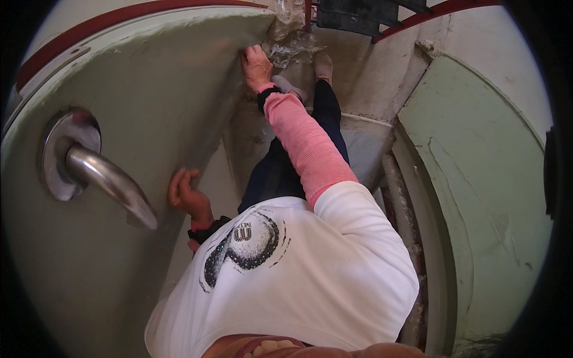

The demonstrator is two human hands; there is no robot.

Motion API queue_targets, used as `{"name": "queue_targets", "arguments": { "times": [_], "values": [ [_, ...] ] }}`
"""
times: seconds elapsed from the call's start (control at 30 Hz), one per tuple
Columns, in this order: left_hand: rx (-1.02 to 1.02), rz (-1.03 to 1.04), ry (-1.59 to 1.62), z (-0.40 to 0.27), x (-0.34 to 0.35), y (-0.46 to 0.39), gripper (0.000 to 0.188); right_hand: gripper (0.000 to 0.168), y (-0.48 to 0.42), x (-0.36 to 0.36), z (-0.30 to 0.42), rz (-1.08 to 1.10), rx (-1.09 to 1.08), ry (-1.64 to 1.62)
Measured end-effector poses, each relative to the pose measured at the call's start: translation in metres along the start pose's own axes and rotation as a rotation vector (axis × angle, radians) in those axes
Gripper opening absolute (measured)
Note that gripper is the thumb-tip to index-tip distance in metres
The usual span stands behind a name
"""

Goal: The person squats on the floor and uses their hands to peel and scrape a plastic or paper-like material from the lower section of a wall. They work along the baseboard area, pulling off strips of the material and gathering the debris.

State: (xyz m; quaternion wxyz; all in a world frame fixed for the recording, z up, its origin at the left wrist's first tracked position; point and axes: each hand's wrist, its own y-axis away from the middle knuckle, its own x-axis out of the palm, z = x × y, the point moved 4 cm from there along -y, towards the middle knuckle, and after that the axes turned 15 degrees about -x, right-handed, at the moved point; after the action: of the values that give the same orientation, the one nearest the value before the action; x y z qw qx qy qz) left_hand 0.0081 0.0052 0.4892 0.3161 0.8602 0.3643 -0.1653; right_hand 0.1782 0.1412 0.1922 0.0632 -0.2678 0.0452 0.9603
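My right hand [257, 67] reaches forward across my body, in a pink striped sleeve with a black wristband. Its fingers are bent against or just beside the face of a pale green door [156, 89], low near the door's far end. What lies under those fingers is hidden. My left hand [190, 192] is closer to me beside the same door, fingers loosely curled and apart, with no object visible in it. A curved metal lever handle [112, 179] on a round plate stands out from the door, left of my left hand.
Crumpled clear plastic film [293, 47] lies on the floor beyond my right hand, by my shoes [323, 67]. Black plastic slatted pieces [353, 18] and a red bar [416, 18] are at the top. A green panel [483, 179] curves along the right.
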Motion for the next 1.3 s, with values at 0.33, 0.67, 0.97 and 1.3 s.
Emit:
{"name": "queue_targets", "arguments": {
  "times": [0.33,0.67,0.97,1.3],
  "values": [
    [0.031,0.001,-0.042,0.003,-0.001,-0.002,0.015,0.012,-0.013,-0.023,-0.006,-0.035,-0.335,-0.188],
    [0.049,0.019,-0.081,0.006,0.001,-0.002,0.014,0.011,0.002,-0.005,-0.012,-0.147,-0.132,-0.351],
    [0.073,-0.002,-0.139,0.006,0.002,-0.001,0.015,0.012,-0.026,-0.012,-0.026,0.246,-0.485,-0.441],
    [-0.005,-0.048,-0.097,0.008,0.002,-0.001,0.021,0.017,0.009,-0.029,-0.009,0.323,-0.026,-0.776]
  ]
}}
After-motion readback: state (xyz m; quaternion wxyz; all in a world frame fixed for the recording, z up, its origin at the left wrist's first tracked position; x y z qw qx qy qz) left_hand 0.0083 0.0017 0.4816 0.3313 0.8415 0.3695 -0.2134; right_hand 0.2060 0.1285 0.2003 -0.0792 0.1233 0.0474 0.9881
